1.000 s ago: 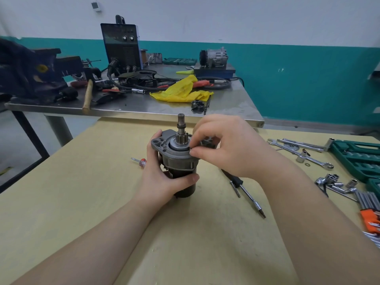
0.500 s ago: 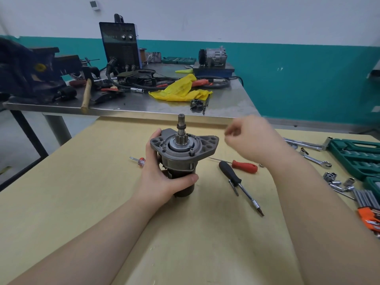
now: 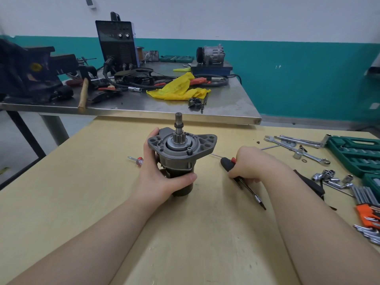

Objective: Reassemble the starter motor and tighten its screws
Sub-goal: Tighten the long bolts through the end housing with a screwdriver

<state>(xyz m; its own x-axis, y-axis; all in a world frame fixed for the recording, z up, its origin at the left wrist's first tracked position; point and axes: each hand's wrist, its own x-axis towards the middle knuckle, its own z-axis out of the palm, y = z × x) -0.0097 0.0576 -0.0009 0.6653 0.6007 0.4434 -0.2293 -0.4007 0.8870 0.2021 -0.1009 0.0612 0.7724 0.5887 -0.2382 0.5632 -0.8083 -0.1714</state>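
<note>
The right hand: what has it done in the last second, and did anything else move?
The right hand left the top of the motor, swung right and down to the table, and closed on the black screwdriver. The left hand kept gripping the upright motor in place.

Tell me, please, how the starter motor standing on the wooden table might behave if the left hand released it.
The starter motor probably feels heavy: it looks all metal. Standing on its narrow end beneath a wide flange, it may tip without the left hand. On its side, the round body could roll.
</note>
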